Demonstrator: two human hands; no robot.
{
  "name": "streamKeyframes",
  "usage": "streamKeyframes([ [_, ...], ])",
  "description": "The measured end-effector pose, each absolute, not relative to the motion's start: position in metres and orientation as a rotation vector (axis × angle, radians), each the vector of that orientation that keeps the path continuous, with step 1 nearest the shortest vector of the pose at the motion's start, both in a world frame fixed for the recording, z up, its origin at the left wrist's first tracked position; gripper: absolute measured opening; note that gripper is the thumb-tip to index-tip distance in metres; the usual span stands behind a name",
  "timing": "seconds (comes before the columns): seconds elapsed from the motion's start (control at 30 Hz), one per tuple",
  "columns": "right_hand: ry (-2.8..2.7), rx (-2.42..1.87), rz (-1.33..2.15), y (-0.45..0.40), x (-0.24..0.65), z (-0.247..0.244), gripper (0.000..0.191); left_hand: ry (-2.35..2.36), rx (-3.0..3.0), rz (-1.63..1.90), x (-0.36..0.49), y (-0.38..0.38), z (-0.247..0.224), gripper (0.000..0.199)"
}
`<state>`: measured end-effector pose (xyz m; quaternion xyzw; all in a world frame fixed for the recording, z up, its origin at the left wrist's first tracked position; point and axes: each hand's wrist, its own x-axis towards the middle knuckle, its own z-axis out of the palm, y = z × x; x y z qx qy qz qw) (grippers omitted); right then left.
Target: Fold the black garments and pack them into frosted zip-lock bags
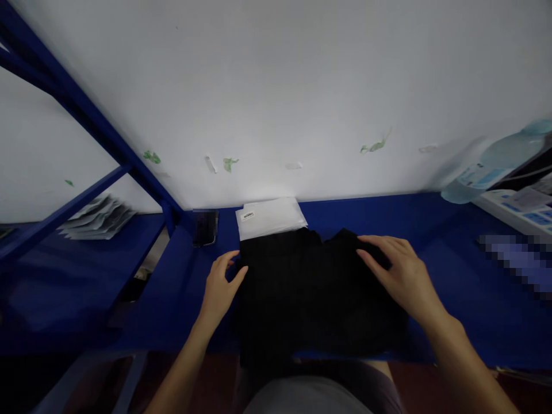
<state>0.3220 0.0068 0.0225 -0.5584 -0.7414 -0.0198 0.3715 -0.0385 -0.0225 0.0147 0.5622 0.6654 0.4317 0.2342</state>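
A black cloth garment (310, 293) lies spread on the blue table in front of me, its lower part hanging over the front edge. At its left edge is my left hand (221, 282), thumb and fingers apart and touching the cloth. My right hand (401, 270) is at the upper right corner, with thumb and index finger closed on a fold of the fabric. Behind the garment, partly covered by it, lies a stack of white plastic packets (271, 217) with a small barcode label.
A dark phone (205, 227) lies left of the packets. On the right are a large plastic bottle (495, 164), a white-and-blue box (524, 210) and a blurred-out flat item (521, 259). A blue metal frame (149, 181) rises at left, beside stacked grey packets (101, 218).
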Motion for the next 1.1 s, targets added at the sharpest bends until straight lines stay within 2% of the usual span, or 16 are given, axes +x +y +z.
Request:
streamKeyframes([
  [0.2, -2.115, -1.359, 0.086, 0.031, 0.305, 0.013, 0.035, 1.850, 2.014, 0.988, -0.038, -0.017, 0.008, 0.017],
  [0.33, -2.057, -1.358, 0.161, 0.032, 0.307, 0.014, 0.025, 1.792, 2.081, 1.038, -0.036, -0.020, 0.011, 0.012],
  [0.47, -1.970, -1.284, 0.217, 0.015, 0.313, 0.025, 0.018, 1.516, 2.046, 1.107, -0.039, -0.035, 0.023, 0.009],
  [0.63, -2.026, -1.232, 0.261, -0.024, 0.340, 0.023, 0.017, 1.258, 2.016, 0.881, -0.047, -0.075, 0.044, 0.013],
  [0.73, -2.121, -1.218, 0.273, -0.043, 0.362, 0.010, 0.019, 1.136, 2.040, 0.611, -0.052, -0.097, 0.053, 0.011],
  [0.83, -2.183, -1.214, 0.301, -0.054, 0.374, 0.004, 0.017, 1.161, 2.027, 0.412, -0.052, -0.105, 0.058, 0.009],
  [0.97, -2.081, -1.351, 0.249, -0.058, 0.361, 0.014, 0.022, 1.260, 2.093, 0.471, -0.036, -0.097, 0.057, 0.021],
  [1.1, -2.217, -1.277, 0.275, -0.056, 0.331, 0.025, 0.034, 1.116, 2.274, 0.323, -0.003, -0.088, 0.053, 0.051],
])
